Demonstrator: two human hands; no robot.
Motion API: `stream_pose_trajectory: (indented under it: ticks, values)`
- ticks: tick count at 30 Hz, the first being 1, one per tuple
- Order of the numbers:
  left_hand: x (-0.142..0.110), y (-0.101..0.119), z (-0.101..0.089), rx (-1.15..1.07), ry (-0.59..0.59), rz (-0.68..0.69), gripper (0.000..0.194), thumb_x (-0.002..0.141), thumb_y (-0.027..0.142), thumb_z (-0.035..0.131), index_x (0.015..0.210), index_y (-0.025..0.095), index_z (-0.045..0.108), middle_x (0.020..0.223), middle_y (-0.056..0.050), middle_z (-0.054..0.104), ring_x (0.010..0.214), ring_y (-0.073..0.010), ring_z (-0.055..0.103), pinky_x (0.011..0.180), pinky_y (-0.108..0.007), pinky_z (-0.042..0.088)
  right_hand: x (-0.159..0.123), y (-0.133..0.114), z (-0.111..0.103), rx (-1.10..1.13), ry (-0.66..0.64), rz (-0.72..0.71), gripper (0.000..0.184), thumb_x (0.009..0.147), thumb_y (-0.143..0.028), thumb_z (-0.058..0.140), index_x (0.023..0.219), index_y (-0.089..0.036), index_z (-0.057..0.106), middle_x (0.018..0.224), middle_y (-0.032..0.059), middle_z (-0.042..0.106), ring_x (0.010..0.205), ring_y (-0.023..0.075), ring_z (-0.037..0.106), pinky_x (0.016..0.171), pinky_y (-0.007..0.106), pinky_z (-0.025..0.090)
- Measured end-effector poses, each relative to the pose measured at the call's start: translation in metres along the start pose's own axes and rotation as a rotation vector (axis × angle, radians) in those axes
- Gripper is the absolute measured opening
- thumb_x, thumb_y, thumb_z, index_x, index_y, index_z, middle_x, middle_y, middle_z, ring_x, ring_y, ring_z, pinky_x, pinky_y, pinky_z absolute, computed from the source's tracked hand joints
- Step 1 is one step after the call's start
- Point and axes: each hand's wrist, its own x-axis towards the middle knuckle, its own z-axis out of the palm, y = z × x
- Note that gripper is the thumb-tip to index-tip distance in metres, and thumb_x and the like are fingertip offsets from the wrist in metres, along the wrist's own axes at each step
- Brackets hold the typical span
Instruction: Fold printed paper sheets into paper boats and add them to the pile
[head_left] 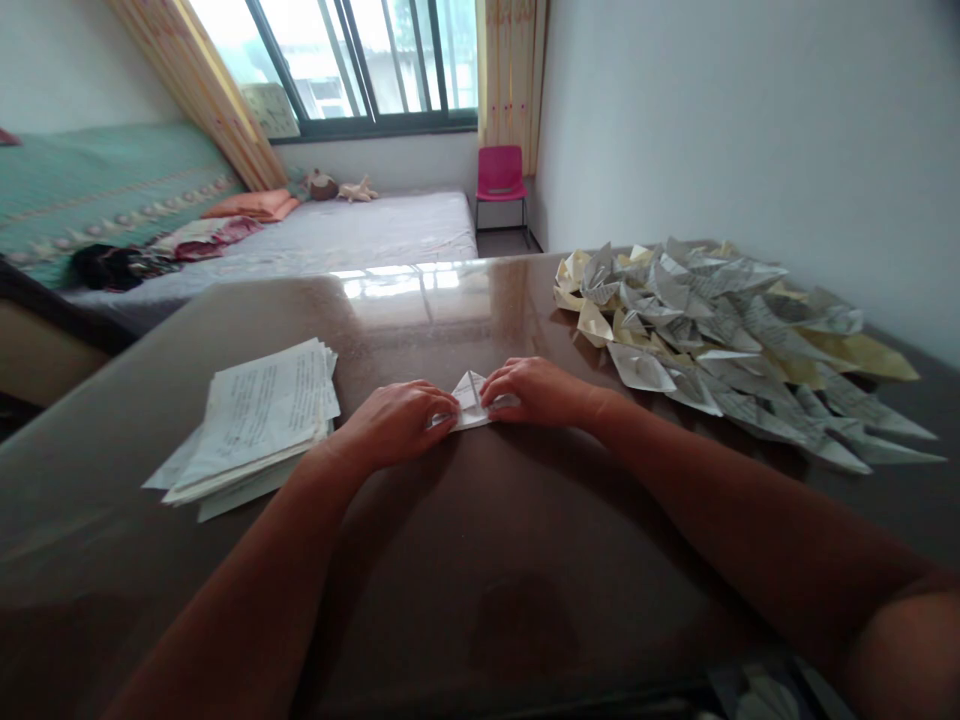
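A small folded sheet of paper (pixel 471 396), white and pointed at the top, lies on the brown table between my hands. My left hand (pixel 400 420) grips its left edge with thumb and fingers pinched together. On the opposite edge, my right hand (pixel 531 392) has its fingers closed over the paper. Creases run down the middle of the folded piece. Both hands rest low, close to the tabletop, and my fingertips cover the paper's side corners.
To the left lies a stack of printed sheets (pixel 255 410). A large heap of folded paper boats (pixel 705 320) covers the right side of the glossy table (pixel 450 560), near the wall. Beyond the table stand a bed (pixel 390 225) and a pink chair (pixel 500 175).
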Motion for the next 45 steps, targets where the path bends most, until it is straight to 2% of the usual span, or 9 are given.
stream_pose_trajectory:
  ticks: [7,13,17,22,27,33,40,42,45]
  values:
    - [0.004,0.006,0.004,0.116,-0.010,0.000,0.036,0.090,0.050,0.046,0.110,0.026,0.066,0.102,-0.003,0.070,0.097,-0.0211,0.062,0.079,-0.030,0.048,-0.002,-0.016,-0.003,-0.189,-0.043,0.011,0.015,0.086,-0.025,0.054,0.093,-0.020,0.067,0.101,0.0061,0.069,0.092,0.0214,0.058,0.080,0.033,0.033]
    - [0.008,0.011,0.015,0.154,0.073,0.049,0.027,0.092,0.032,0.046,0.109,0.023,0.065,0.102,-0.005,0.067,0.099,-0.0211,0.056,0.078,-0.030,0.047,-0.003,-0.007,-0.003,-0.159,0.024,0.081,0.028,0.084,-0.026,0.057,0.111,-0.023,0.061,0.094,0.0057,0.068,0.088,0.0205,0.057,0.074,0.030,0.034]
    - [0.010,0.004,0.019,0.057,0.075,0.056,0.027,0.092,0.028,0.044,0.099,0.023,0.069,0.098,-0.005,0.067,0.091,-0.0190,0.058,0.077,-0.029,0.046,-0.003,0.012,0.002,-0.026,0.035,0.024,0.016,0.087,-0.024,0.055,0.094,-0.022,0.069,0.096,0.0052,0.069,0.090,0.0186,0.058,0.076,0.027,0.037]
    - [0.013,-0.011,0.024,-0.164,0.086,-0.087,0.030,0.091,0.036,0.046,0.095,0.022,0.071,0.096,-0.004,0.070,0.086,-0.0180,0.062,0.077,-0.028,0.045,0.000,0.027,0.013,0.185,0.088,0.110,0.019,0.090,-0.027,0.053,0.094,-0.019,0.069,0.094,0.0051,0.068,0.084,0.0147,0.059,0.073,0.024,0.039]
    - [0.017,-0.018,0.031,-0.278,0.096,-0.263,0.032,0.089,0.042,0.047,0.094,0.022,0.071,0.091,-0.002,0.073,0.081,-0.0168,0.064,0.074,-0.026,0.045,0.002,0.027,0.018,0.223,0.088,0.274,0.019,0.090,-0.030,0.052,0.091,-0.019,0.068,0.090,0.0032,0.069,0.076,0.0125,0.060,0.067,0.021,0.038]
    - [0.017,-0.011,0.031,-0.115,0.142,-0.305,0.034,0.091,0.044,0.041,0.097,0.024,0.068,0.095,-0.002,0.071,0.081,-0.0176,0.064,0.070,-0.027,0.044,0.004,0.020,0.013,0.128,0.039,0.420,0.015,0.086,-0.030,0.055,0.093,-0.021,0.065,0.087,0.0020,0.070,0.076,0.0142,0.061,0.063,0.022,0.036]
    - [0.012,-0.006,0.025,0.143,0.077,-0.346,0.030,0.094,0.041,0.038,0.106,0.028,0.063,0.098,-0.002,0.067,0.084,-0.0200,0.063,0.067,-0.029,0.044,0.005,0.014,0.011,0.035,0.001,0.475,0.016,0.087,-0.034,0.054,0.095,-0.023,0.063,0.094,0.0019,0.071,0.080,0.0152,0.062,0.062,0.023,0.035]
    - [0.011,-0.002,0.020,0.219,0.119,-0.360,0.030,0.095,0.037,0.037,0.108,0.028,0.063,0.098,-0.004,0.066,0.090,-0.0228,0.061,0.064,-0.030,0.044,0.006,0.014,0.011,0.035,0.000,0.484,0.016,0.087,-0.035,0.054,0.095,-0.024,0.063,0.094,0.0014,0.071,0.080,0.0151,0.062,0.062,0.023,0.034]
    - [0.009,0.014,0.010,0.304,0.263,-0.334,0.032,0.096,0.026,0.034,0.113,0.023,0.061,0.103,-0.009,0.063,0.101,-0.0251,0.055,0.067,-0.031,0.046,0.006,0.014,0.011,0.032,0.001,0.493,0.016,0.087,-0.036,0.054,0.094,-0.024,0.063,0.093,0.0011,0.071,0.080,0.0153,0.062,0.061,0.023,0.034]
